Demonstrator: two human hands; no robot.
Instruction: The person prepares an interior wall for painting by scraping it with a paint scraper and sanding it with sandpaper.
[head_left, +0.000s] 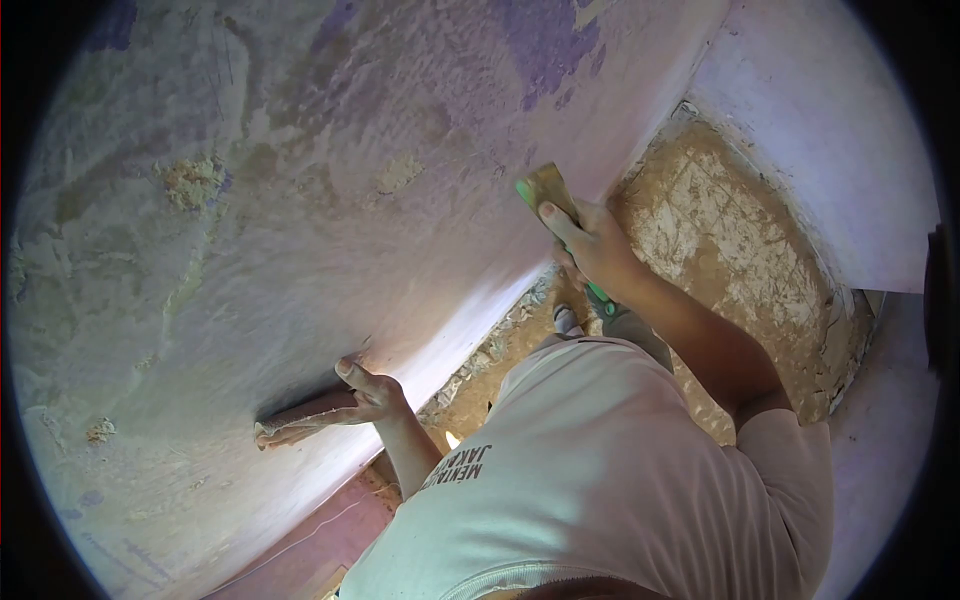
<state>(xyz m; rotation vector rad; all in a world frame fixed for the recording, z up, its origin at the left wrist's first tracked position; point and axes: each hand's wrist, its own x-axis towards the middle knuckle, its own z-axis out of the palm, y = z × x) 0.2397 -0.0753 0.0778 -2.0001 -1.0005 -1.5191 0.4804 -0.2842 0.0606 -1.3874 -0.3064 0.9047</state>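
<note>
My right hand grips a green-handled scraper, its wide, dirty blade pointing up and left beside the wall. Lower left, my left hand is closed on a flat, brownish board with a pale, crusted edge, held against or very near the wall. The wall is smeared with greyish-pink plaster, with purple paint patches at the top and a few rough, crumbled spots.
A second, pale wall rises at the right. The floor is brown with whitish smears, and debris lies along the wall base. A thin cable runs over a pink surface at lower left.
</note>
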